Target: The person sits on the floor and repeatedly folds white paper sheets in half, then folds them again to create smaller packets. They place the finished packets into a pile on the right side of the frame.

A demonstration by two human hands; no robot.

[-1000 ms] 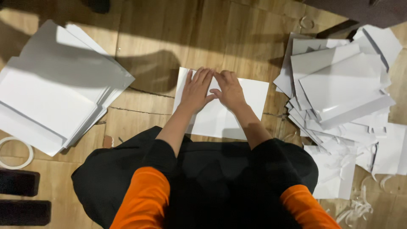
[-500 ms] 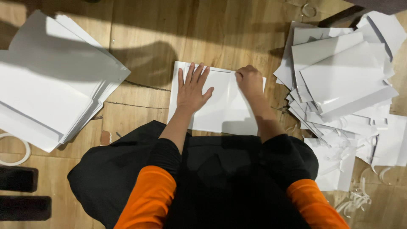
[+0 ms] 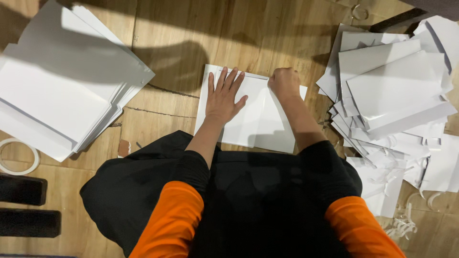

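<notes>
A single head-worn camera looks steeply down from close above at the wooden floor (image 3: 267, 33), the person's own arms entering from the frame's bottom.

I'm in a makeshift paper-craft workshop: white sheet stacks (image 3: 62, 91) and paper scraps (image 3: 406, 224) flank me on the wooden floor (image 3: 248, 33).

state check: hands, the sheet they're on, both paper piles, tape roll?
left hand: open, flat on the sheet
right hand: fisted, pressing the sheet's top edge
white sheet: flat on the floor
left stack: fanned, untouched
right pile: loose, jumbled
tape roll: lying flat
</notes>
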